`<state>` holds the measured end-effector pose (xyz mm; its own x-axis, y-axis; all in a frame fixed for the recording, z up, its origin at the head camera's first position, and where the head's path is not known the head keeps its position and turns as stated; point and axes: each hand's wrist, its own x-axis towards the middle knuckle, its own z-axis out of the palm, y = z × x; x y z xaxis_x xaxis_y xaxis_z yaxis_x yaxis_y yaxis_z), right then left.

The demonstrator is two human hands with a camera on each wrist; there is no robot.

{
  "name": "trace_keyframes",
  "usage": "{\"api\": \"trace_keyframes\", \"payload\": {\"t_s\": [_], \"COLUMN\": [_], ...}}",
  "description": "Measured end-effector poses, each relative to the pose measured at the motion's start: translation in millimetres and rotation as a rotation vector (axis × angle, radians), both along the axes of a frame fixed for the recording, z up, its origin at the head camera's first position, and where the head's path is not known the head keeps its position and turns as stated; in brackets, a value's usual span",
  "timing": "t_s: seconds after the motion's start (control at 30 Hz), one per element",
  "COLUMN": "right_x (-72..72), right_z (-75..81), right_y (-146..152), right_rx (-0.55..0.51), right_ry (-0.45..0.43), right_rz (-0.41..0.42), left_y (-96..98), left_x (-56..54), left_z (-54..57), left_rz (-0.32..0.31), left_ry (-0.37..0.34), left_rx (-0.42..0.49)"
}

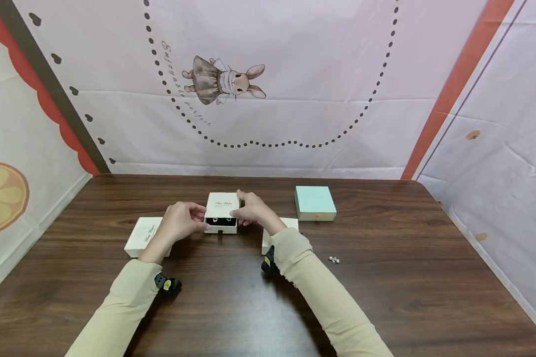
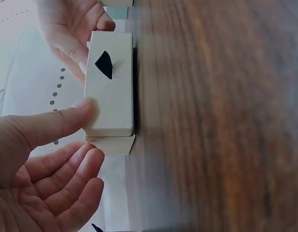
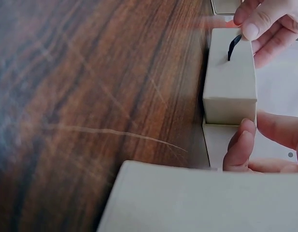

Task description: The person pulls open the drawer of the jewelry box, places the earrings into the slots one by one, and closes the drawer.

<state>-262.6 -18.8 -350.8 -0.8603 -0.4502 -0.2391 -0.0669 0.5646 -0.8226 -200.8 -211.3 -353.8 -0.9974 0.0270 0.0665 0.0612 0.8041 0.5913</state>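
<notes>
The white box (image 1: 223,203) sits on the table (image 1: 232,302) between the person's hands, its drawer (image 1: 221,230) standing partly out toward the person, two small earrings (image 1: 215,219) showing on the dark lining. The line that matters is the slide: it runs front to back, so the drawer face — long side to side — lies square across any push or pull. The left hand (image 1: 181,221) is nearer that face: its thumb is pressed on the left part of the front, beside the black tab (image 2: 104,64), the other fingers loose at the side. The right hand (image 1: 253,208) grips the cover's right side, thumb at the front corner. Farther out, one white box (image 1: 138,238) lies to the left; a mint box (image 1: 314,202) stands to the right.
</notes>
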Motion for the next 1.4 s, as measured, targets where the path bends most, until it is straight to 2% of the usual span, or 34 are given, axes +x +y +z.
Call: {"api": "trace_keyframes", "payload": {"t_s": [0.27, 0.57, 0.73, 0.97, 1.17, 1.4], "right_x": [-0.3, -0.2, 0.1, 1.7, 0.8, -2.0], "right_z": [-0.8, -0.9, -0.2, 2.3, 2.7, 15.4], "right_y": [-1.8, -4.2, -5.2, -4.3, -3.7, 4.4], "right_rx": [0.013, 0.018, 0.017, 0.018, 0.011, -0.026], "right_ry": [0.007, 0.000, -0.004, -0.011, -0.029, -0.020], "right_rz": [-0.003, -0.014, -0.017, -0.016, -0.025, -0.032], "left_y": [0.8, 3.6, 6.0, 9.8, 10.2, 11.7], "left_x": [-3.5, -8.9, -9.6, -12.0, -11.7, -5.3], "left_z": [-0.1, -1.8, -0.3, -0.2, 1.5, 7.7], "left_rz": [0.013, 0.021, 0.028, 0.013, -0.008, -0.015], "left_ry": [0.031, 0.106, 0.101, 0.119, 0.077, 0.091], "left_rx": [-0.016, -0.071, -0.087, -0.162, -0.162, -0.180]}}
